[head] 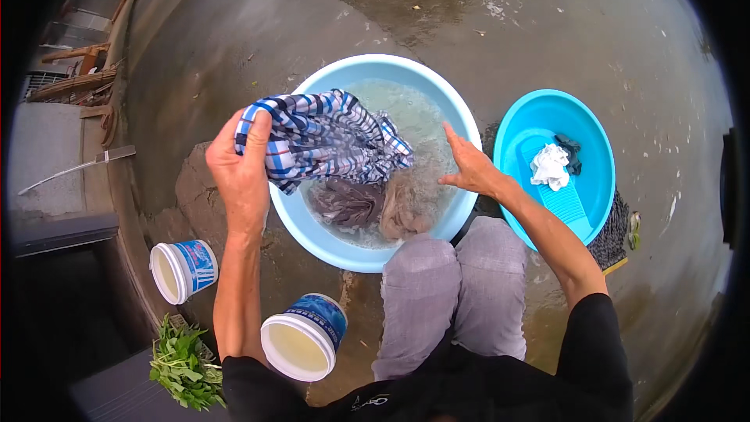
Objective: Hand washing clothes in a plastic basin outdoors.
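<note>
My left hand [243,155] grips one end of a wet blue, white and black plaid cloth garment [328,140], lifted at the left side of a light blue plastic basin [463,123]. The garment's bunched far end hangs over the soapy water [404,99]. Over the basin's right part my right hand [469,164] has its fingers apart and holds nothing. A dark brown cloth [351,202] and a beige cloth [410,202] lie in the water near my knees.
Right of the basin, a turquoise tub [597,146] holds a ribbed washboard [565,205], a white cloth [549,166] and a dark cloth [569,152]. Two white-rimmed buckets [196,266] [319,316] stand at the lower left, near leafy greens [184,363]. The concrete ground [246,23] is wet.
</note>
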A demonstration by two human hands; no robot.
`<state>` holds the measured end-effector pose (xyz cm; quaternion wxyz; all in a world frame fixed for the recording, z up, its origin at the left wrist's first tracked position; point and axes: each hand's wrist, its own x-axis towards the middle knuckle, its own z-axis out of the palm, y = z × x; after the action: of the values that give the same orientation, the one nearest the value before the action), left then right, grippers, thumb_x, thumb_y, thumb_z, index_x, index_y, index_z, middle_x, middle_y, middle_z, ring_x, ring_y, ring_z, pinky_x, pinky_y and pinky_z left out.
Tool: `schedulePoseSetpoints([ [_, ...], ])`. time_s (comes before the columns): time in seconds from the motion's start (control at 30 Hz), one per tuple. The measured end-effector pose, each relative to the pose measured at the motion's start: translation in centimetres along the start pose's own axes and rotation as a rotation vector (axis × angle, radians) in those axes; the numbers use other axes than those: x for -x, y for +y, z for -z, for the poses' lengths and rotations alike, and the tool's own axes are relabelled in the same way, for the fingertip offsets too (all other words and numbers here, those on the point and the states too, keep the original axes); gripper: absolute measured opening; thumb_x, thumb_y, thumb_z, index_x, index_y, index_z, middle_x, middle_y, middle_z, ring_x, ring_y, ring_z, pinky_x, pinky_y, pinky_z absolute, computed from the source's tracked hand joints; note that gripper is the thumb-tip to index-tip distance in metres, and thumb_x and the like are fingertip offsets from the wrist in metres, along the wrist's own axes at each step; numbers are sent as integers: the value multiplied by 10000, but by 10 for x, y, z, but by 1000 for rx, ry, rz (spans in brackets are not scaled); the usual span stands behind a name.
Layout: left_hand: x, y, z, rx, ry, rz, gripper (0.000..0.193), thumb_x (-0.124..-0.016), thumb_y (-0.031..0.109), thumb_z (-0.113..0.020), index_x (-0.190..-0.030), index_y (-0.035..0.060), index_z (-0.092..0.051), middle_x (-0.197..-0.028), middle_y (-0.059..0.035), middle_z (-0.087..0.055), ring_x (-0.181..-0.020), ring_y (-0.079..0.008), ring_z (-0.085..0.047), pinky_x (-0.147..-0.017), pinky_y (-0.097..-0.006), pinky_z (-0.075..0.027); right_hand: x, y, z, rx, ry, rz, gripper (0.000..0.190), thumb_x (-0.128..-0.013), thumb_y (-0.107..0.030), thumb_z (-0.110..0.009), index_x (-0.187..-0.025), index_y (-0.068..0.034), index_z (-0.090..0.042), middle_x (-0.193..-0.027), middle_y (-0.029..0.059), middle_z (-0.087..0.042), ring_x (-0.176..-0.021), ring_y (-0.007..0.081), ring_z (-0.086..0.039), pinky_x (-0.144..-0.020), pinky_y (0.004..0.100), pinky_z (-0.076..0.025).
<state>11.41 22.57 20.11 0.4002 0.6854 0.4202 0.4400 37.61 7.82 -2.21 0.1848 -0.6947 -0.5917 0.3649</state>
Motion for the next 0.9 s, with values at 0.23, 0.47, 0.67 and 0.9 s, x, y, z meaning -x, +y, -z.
schedulePoseSetpoints([
  [0.23,-25,148,62,370,-60,-479,207,-965,121,-582,-1078,-35,-656,-976,-84,-692,-899,-180,-662,-777,-306,-543,-76,-116,-25,189,116,325,1275,-593,-455,-861,-1492,40,-106,-1522,276,-218,-1404,410,-257,-1144,485,-229],
  [0.47,-11,128,201,351,615,-345,295,-964,173,-574,-1174,-30,-611,-1180,-144,-629,-1061,-256,-617,-890,-384,-508,-107,-187,-22,-915,301,155,263,-804,-147,-622,-969,56,-647,-806,94,-696,-780,166,-601,-755,312,-473],
  [0.67,69,-113,184,284,410,494,689,-943,516,-544,-1387,1,-432,-1376,-163,-495,-1257,-291,-489,-1037,-463,-385,-91,-211,31,-1488,222,352,262,-934,-218,-515,-1009,-9,-655,-913,12,-661,-836,80,-559,-764,263,-470],
  [0.9,113,-213,-37,1367,99,711,732,-950,458,-499,-1479,13,-261,-1437,-227,-393,-1302,-341,-435,-1065,-509,-377,-48,-250,11,-1062,-32,435,409,-911,-288,-500,-1097,61,-602,-959,117,-661,-918,150,-576,-886,300,-456],
])
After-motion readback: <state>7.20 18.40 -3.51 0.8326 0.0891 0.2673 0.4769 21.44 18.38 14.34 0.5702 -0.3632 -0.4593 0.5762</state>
